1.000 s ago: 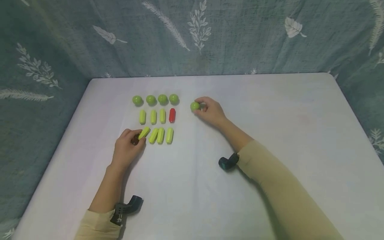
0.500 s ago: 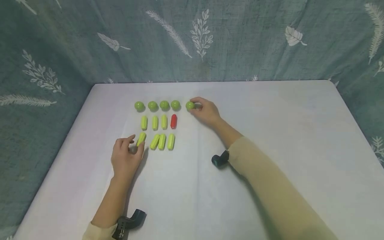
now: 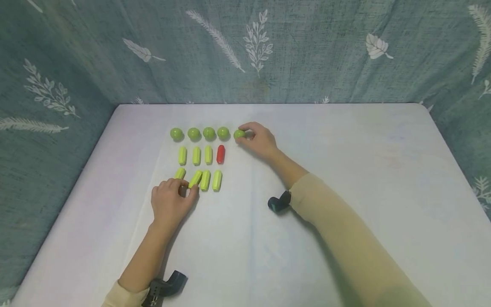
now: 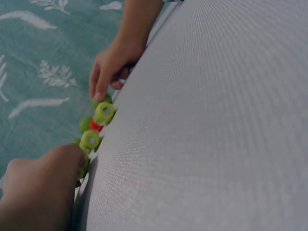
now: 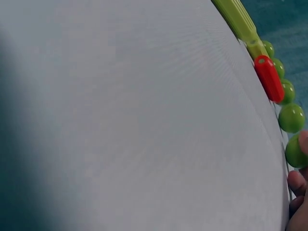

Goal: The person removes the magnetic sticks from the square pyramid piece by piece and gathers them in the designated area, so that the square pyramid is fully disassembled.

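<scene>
My right hand (image 3: 258,138) pinches a shiny green ball (image 3: 239,134) between thumb and fingers, at the right end of a row of similar green balls (image 3: 209,133). My left hand (image 3: 170,202) has its thumb and forefinger around a slanted yellow-green tube bead (image 3: 195,179) in the front row. Another yellow-green bead (image 3: 180,173) lies tilted just beyond its knuckles, partly hidden. Two more front-row beads (image 3: 217,181) stand to the right. From the left wrist, holes show in the ends of the yellow-green beads (image 4: 90,140).
Between the balls and the front row lies a middle row of yellow-green beads (image 3: 197,156) with one red bead (image 3: 220,154) at its right end. Everything rests on a white-covered table (image 3: 326,140). Teal leaf-patterned cloth (image 3: 307,51) hangs behind and at the sides.
The right hand has slid its green ball left, close to the row. The left hand has let go of the leftmost front bead and moved right to the slanted one beside it.
</scene>
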`<state>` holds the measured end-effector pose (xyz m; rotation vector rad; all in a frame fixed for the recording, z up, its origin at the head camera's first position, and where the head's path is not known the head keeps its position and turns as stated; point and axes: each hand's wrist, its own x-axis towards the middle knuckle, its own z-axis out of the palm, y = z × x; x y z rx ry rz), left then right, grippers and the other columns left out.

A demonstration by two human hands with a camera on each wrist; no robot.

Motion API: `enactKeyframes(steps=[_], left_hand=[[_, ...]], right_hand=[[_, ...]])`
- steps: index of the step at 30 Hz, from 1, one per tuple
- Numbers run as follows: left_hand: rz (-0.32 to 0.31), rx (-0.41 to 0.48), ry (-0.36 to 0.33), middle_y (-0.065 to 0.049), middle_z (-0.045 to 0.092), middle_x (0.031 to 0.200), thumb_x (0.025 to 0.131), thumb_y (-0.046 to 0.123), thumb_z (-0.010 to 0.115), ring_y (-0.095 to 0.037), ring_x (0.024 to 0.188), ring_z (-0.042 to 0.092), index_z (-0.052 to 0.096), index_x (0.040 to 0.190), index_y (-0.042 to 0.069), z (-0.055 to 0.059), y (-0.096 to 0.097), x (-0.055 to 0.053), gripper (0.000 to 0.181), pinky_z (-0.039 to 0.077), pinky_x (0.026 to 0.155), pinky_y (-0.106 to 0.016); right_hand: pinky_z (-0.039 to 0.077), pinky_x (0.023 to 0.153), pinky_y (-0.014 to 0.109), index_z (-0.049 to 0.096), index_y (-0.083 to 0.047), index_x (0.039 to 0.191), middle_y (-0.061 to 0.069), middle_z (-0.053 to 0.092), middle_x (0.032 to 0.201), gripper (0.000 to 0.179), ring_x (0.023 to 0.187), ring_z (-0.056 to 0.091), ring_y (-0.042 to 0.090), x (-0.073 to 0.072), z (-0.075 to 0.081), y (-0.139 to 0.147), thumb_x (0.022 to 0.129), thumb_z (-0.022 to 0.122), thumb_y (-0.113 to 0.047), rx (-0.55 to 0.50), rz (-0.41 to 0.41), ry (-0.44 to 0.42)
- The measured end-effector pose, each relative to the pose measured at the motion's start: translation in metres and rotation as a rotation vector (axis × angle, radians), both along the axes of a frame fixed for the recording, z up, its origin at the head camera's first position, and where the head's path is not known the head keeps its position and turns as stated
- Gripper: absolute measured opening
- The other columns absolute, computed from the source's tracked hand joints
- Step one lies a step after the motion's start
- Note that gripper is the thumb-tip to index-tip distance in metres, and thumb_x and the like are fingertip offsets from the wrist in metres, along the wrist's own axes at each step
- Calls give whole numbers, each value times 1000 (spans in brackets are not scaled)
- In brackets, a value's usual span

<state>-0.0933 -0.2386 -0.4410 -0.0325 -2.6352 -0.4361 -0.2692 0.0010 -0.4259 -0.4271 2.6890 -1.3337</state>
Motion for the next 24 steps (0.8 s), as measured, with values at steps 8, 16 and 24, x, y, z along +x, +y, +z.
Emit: enactKeyframes(steps=[8, 16, 24], left_hand=[[35, 11, 10, -12, 62, 70, 80, 36, 68, -29, 66, 52, 66, 82, 2, 1, 1, 0, 33, 30, 71, -46], [28, 7, 50, -12, 62, 70, 79, 36, 70, -30, 67, 54, 67, 85, 3, 1, -1, -1, 34, 30, 74, -48], [-121, 66, 443, -13, 56, 66, 76, 22, 66, -34, 64, 50, 66, 86, -1, 11, 3, -1, 26, 29, 68, -49]], right_hand=[[40, 63, 27, 64, -25, 115, -3, 63, 94, 33, 72, 50, 15, -3, 1, 0, 84, 70, -34, -39, -57, 1], [41, 62, 25, 63, -21, 118, 1, 64, 92, 38, 69, 50, 15, -3, -1, 3, 83, 72, -30, -94, -62, 0], [43, 67, 24, 59, -18, 125, -1, 63, 116, 46, 75, 51, 14, 0, -3, 0, 83, 73, -31, -155, -98, -21]])
